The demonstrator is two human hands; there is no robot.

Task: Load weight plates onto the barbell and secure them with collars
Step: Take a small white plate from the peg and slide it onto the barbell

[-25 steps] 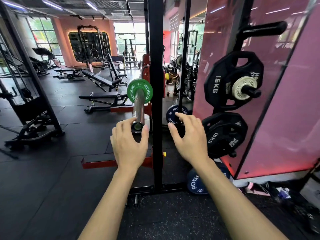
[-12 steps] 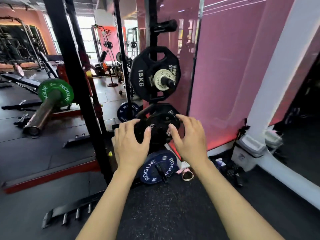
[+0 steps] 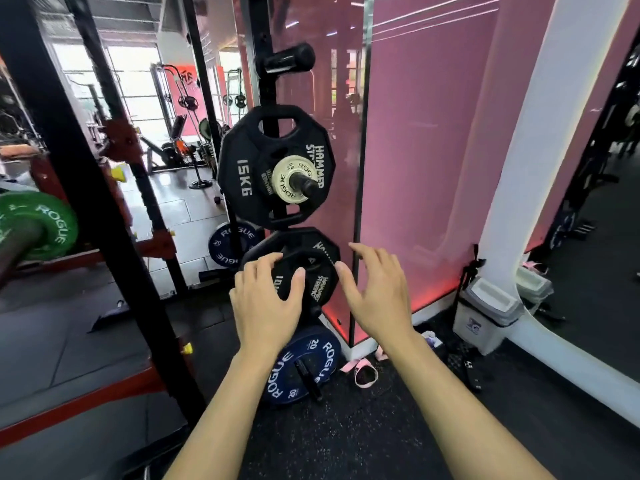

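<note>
Early in loading: one plate on, next being fetched, no collar seen.

At far left, barbell (image 3: 17, 244) with green plate (image 3: 52, 225) already on its sleeve. At centre, left hand (image 3: 266, 303) touching the black 10 kg plate (image 3: 311, 271) on the rack peg, fingers spread; right hand (image 3: 377, 292) just beside its rim, released, grasping nothing. Lifting, carrying, sliding on, collaring all left.

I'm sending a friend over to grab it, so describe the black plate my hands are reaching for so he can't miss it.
Find the black upright storage post in front of the pink wall. The 10 kg plate hangs on its middle peg, below the 15KG plate with a small white Rogue plate and above the blue 20 Rogue plate on the floor.
</note>
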